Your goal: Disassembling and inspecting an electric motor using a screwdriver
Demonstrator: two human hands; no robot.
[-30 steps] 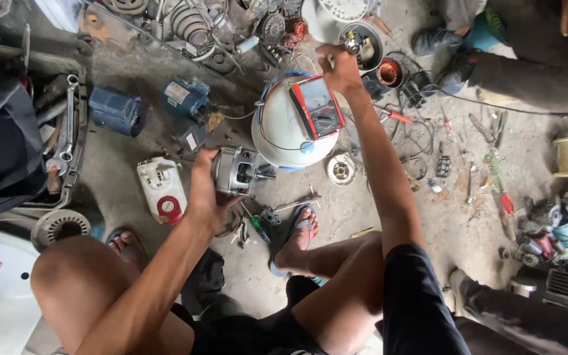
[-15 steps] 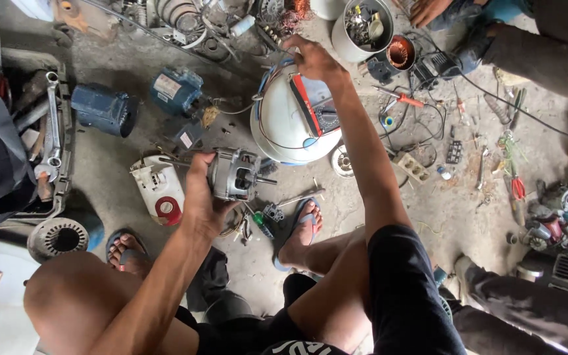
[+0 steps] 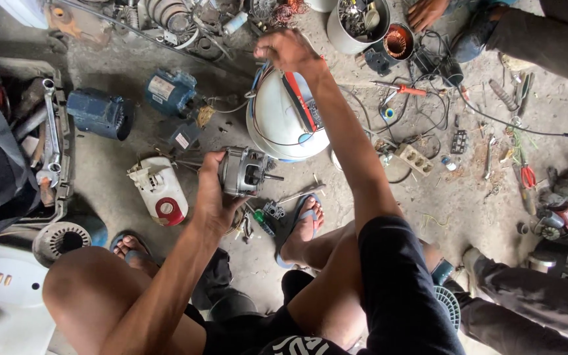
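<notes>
Knees fill the bottom of my view, bare and bent, with a foot in a blue sandal (image 3: 302,227) on the concrete floor (image 3: 468,197) just right of the grey motor (image 3: 243,172). My left hand (image 3: 210,190) is closed around the left end of that motor, holding it just above the floor with its shaft pointing right. Left of the motor lies a white cover with a red disc (image 3: 160,190). Just beyond the motor stands a white round housing (image 3: 277,118), and my right hand (image 3: 284,49) is curled shut at its far top edge; I cannot tell what it grips there. Further left of the motor sit two blue motors (image 3: 133,104). Far right of the motor lie red-handled pliers (image 3: 527,176), and beyond the housing another person's hand (image 3: 425,12) reaches near a copper coil (image 3: 397,41).
</notes>
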